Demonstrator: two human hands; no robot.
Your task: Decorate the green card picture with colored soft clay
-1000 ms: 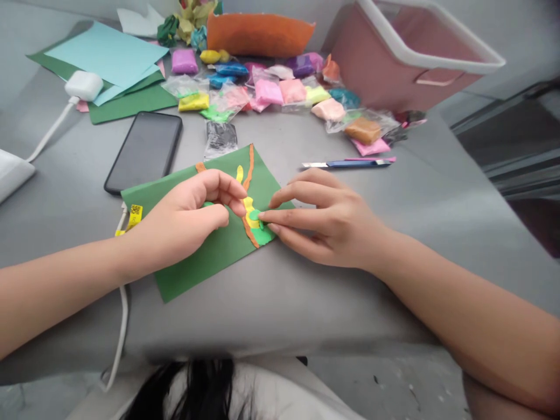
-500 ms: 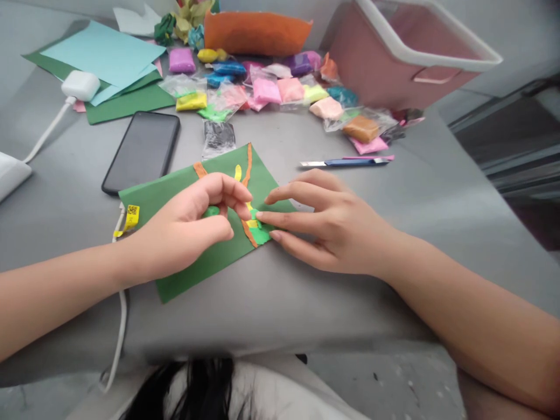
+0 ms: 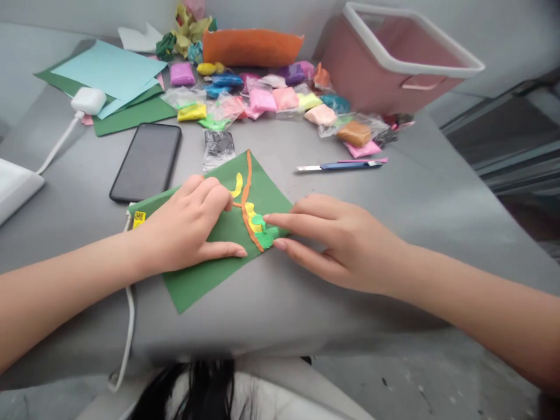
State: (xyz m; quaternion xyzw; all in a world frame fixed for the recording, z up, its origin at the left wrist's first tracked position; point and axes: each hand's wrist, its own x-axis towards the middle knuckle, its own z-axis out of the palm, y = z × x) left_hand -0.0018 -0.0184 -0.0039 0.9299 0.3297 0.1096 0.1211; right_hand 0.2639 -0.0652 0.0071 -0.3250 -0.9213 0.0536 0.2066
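A sheet of green paper (image 3: 196,290) lies tilted on the grey table, decorated with flattened modelling clay. A wavy orange clay strip (image 3: 245,192) crosses it, with a curved yellow clay piece (image 3: 238,185) to its left. On its right, yellow clay (image 3: 249,210) meets bright green clay (image 3: 266,238) near the paper's corner. My left hand (image 3: 189,224) rests over the paper, fingers bent, thumb stretched out apart from them. With its index fingertip, my right hand (image 3: 336,242) touches the green clay; its thumb stays apart, at the clay's edge.
Several bagged clay packets (image 3: 262,100) lie behind the paper, beside a pink bin (image 3: 371,76) and an orange piece (image 3: 254,48). A phone (image 3: 146,162) and a white charger with cable (image 3: 88,100) are at left. A craft knife (image 3: 339,167) lies beyond my right hand.
My left hand has turned palm down and lowered onto the paper, uncovering more of the orange strip. My right index finger stays at the green clay. The view has shifted slightly.
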